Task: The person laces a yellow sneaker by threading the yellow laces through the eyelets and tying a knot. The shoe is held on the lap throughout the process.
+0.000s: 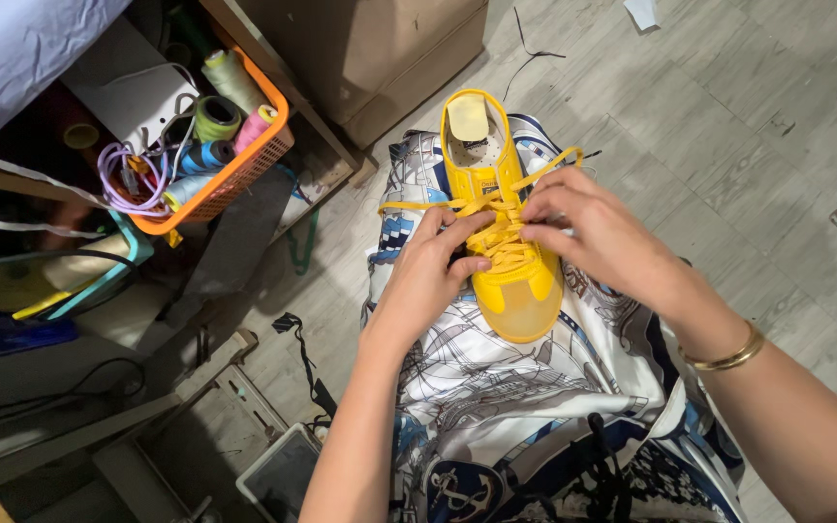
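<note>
1. On the person's lap, over a printed blue-and-white cloth (515, 387), a yellow shoe (501, 232) rests with its toe toward the person.
2. Left hand (433, 271) presses against the shoe's side, fingers curled narrow and pinching the yellow laces (496, 208) at mid-shoe.
3. Right hand (598, 232) meets it from the other side, fingertips closed on the same laces; a gold bangle (728, 353) circles its wrist.
4. Loose lace ends stretch out to both sides of the shoe.
5. Left of the lap, well apart, an orange basket (244, 165) holds thread spools (220, 116).
6. Grey plank floor (728, 126) lies beyond.
</note>
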